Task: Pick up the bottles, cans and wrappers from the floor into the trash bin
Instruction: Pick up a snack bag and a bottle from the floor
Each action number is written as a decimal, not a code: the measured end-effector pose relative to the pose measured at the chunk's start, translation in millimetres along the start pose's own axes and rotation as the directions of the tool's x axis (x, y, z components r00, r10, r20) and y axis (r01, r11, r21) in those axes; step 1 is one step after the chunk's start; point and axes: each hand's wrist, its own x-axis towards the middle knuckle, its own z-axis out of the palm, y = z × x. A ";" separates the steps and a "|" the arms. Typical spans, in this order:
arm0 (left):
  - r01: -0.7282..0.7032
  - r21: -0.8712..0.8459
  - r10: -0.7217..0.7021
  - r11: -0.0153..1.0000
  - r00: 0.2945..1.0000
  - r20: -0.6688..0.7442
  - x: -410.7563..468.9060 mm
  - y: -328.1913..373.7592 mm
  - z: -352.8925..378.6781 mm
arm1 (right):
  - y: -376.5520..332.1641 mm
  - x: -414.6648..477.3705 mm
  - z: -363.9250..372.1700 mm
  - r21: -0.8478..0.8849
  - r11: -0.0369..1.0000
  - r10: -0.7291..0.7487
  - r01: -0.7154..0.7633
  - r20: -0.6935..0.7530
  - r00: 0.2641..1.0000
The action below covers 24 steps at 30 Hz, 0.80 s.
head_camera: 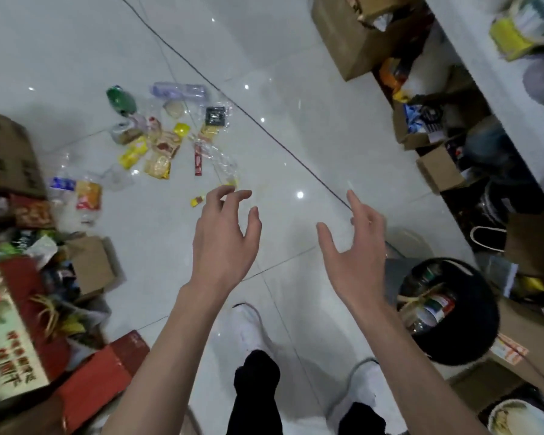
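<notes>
Litter lies scattered on the white tiled floor ahead and to the left: a green bottle (121, 100), a clear plastic bottle (179, 90), a can (124, 132), several yellow wrappers (133, 155), a red stick wrapper (198, 159), a black packet (215, 115) and a bottle with an orange label (88, 196). The black trash bin (471, 334) stands at the right by my feet, with bottles inside it. My left hand (225, 240) hovers above the floor with relaxed fingers, holding nothing. My right hand (357, 249) is raised beside it, fingers spread and empty.
Cardboard boxes (91, 265) and red cartons (101, 378) crowd the left side. Along the right runs a white shelf (496, 73) with boxes and bags beneath. A thin dark cable (264, 127) crosses the floor diagonally. My white shoes (248, 328) stand below.
</notes>
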 end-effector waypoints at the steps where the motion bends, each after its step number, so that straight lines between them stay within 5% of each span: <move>1: 0.021 0.004 -0.020 1.000 1.000 -0.021 6.6 -14.7 -15.2 | -13.7 2.5 16.2 -0.007 1.000 -0.028 0.028 0.009 1.000; 11: 0.202 0.023 -0.198 0.979 0.972 -0.127 60.3 -133.9 -102.9 | -99.5 41.4 144.4 -0.010 0.989 -0.147 0.150 0.160 0.976; 24: 0.248 0.045 -0.235 0.968 0.953 -0.190 230.5 -232.1 -89.9 | -131.9 187.6 290.4 -0.041 0.967 -0.231 0.252 0.282 0.931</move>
